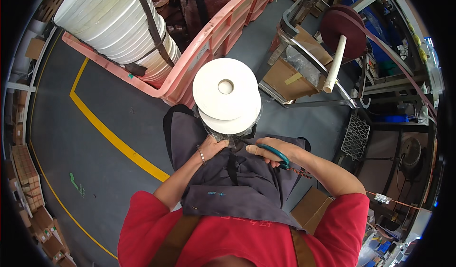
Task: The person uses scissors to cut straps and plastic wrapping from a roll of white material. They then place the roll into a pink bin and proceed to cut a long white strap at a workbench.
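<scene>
Two white rolls of tape or webbing (226, 99) lie one over the other in front of me, with clear plastic film around the lower one. At their near edge my left hand (213, 148) pinches the gathered film (233, 142). My right hand (274, 149) is closed round the teal handles of scissors (281, 156); their dark blades point left toward the film, and the tips are hard to make out. An orange and black cord (301, 173) hangs from the handles. Below both hands spreads my grey apron (235, 195).
Beyond the rolls stands a pink plastic crate (167, 88) holding a stack of white rolls (117, 24). On the right are a metal frame with a maroon reel (342, 31), a cardboard box (292, 78) and a metal mesh (355, 137). A yellow line (117, 138) crosses the floor.
</scene>
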